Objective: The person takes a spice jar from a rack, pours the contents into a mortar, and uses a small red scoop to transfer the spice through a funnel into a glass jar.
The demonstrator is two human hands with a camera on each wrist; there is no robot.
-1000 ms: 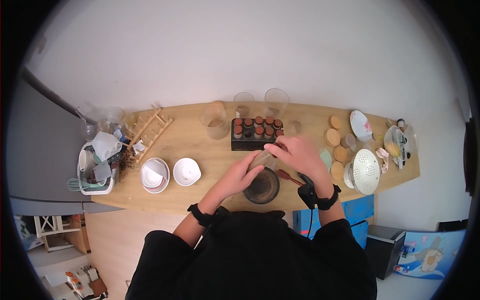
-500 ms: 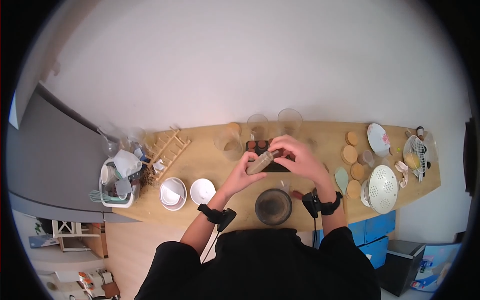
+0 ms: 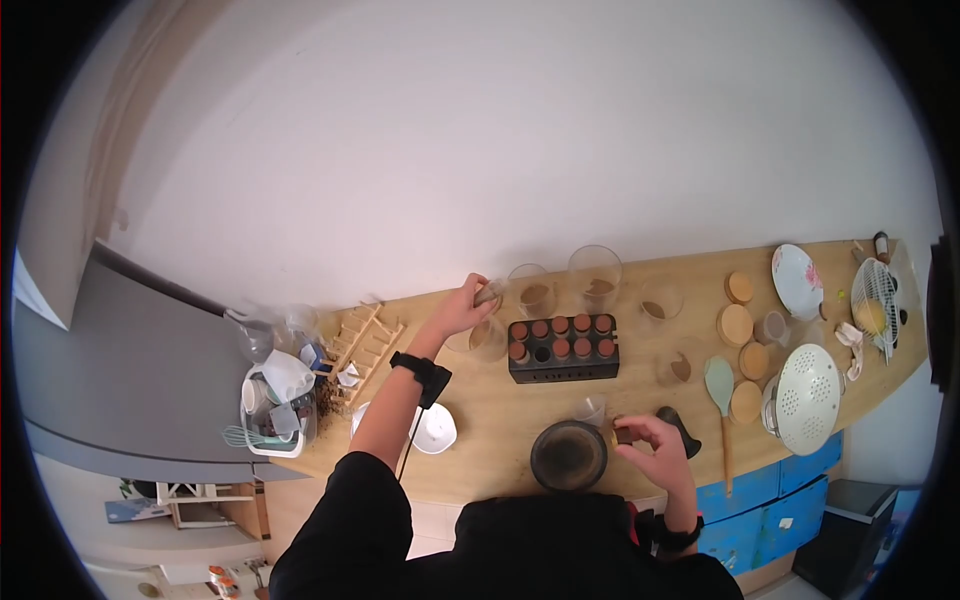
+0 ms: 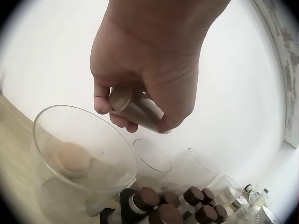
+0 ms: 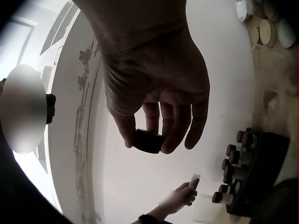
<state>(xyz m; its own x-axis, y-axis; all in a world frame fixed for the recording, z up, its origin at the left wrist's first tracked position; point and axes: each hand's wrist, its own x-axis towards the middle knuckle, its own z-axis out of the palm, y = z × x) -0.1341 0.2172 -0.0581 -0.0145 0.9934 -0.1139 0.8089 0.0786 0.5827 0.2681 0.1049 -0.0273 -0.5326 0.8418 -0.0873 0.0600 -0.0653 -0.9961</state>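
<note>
My left hand [image 3: 461, 312] grips a small clear tube [image 4: 145, 112] with brownish contents, its bottom pointing toward the wrist camera. The tube is tilted close by a wide glass jar [image 4: 84, 154] at the back of the table. Low at the right, my right hand [image 3: 664, 456] pinches a dark brown cap [image 5: 148, 141] between thumb and fingertips. That hand is beside a dark round bowl [image 3: 541, 462]. Between the hands stands a black rack [image 3: 565, 374] lettered COFFEE, with brown-capped tubes and one dark open slot.
More glass jars [image 3: 595, 275] with brown contents line the wall. Wooden lids [image 3: 735, 326], a green spatula [image 3: 719, 380] and a white colander [image 3: 810, 400] lie right. White bowls [image 3: 435, 430], a wooden rack [image 3: 362, 345] and a filled basin [image 3: 272, 440] are left.
The hands were together at the tube and its cap; now they are apart. The left hand carried the tube up and left to the glass jar, the right took the cap down and right.
</note>
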